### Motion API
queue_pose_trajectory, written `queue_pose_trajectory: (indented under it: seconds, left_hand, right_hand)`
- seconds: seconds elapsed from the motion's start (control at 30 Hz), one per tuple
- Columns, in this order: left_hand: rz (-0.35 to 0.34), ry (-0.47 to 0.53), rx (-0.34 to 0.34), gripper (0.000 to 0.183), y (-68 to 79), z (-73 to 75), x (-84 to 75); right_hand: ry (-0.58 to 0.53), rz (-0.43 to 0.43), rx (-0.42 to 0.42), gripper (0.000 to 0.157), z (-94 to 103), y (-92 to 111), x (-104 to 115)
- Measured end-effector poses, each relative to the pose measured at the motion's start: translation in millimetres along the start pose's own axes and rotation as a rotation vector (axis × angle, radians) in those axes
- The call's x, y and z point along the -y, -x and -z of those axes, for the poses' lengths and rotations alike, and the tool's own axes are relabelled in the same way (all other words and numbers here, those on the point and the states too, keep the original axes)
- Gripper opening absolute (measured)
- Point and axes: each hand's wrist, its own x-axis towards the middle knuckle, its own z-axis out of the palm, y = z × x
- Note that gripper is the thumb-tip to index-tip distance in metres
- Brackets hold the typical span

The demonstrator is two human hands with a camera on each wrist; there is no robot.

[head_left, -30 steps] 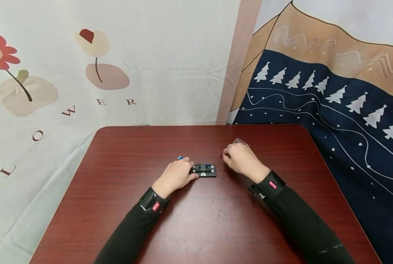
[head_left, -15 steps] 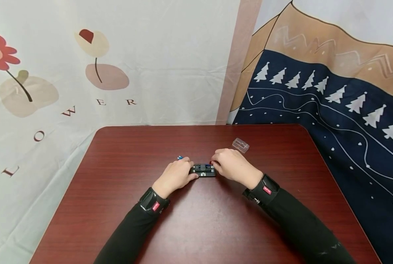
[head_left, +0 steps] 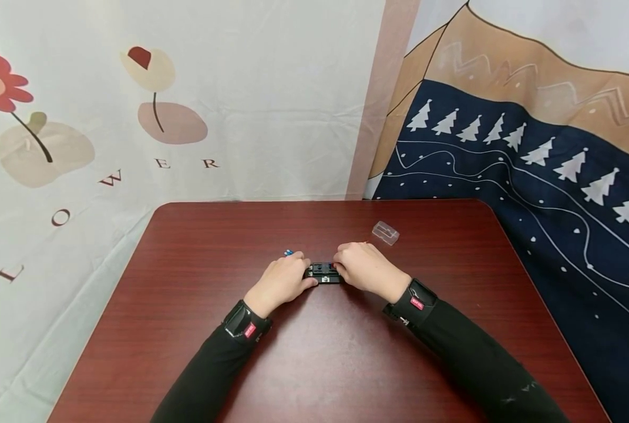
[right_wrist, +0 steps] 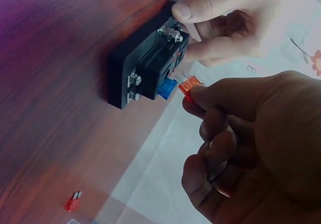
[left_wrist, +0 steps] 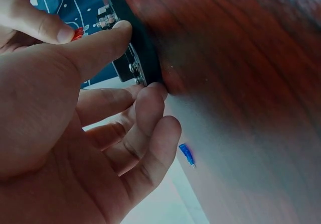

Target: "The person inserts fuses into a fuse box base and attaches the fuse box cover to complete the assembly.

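A black fuse block (head_left: 323, 276) with metal screw terminals sits on the table. My left hand (head_left: 283, 278) grips its left end, thumb on the near side and fingers beyond. My right hand (head_left: 369, 267) is over the block's right part. In the right wrist view, its thumb and index finger pinch a red blade fuse (right_wrist: 189, 86), whose metal prongs face the block's top, slightly apart from it. A blue blade fuse (right_wrist: 166, 89) stands in the block close to those prongs.
Blue fuses (head_left: 288, 252) lie beyond my left hand. Another red fuse (right_wrist: 73, 202) lies on the table, close to a clear plastic cover (head_left: 385, 233) behind my right hand. Printed cloth (head_left: 293, 117) hangs behind the table's far edge.
My right hand has moved left from near the clear cover to the fuse block, bringing the red blade fuse and uncovering the cover. The left hand and the block have stayed in place.
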Motion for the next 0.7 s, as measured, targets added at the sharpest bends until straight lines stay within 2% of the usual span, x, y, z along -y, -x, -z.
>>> queue_pose_trajectory:
  seconds: [0.3,0.7]
  left_hand:
    - [0.008,-0.003,0.006,0.044,-0.1,1.2,0.0]
    - [0.010,0.000,0.009,0.045,0.5,1.0,-0.7]
  right_hand:
    - [0.007,0.001,0.009,0.014,-5.1,-2.3,1.5]
    - [-0.007,0.018,-0.025,0.019,-8.4,-2.5,5.7]
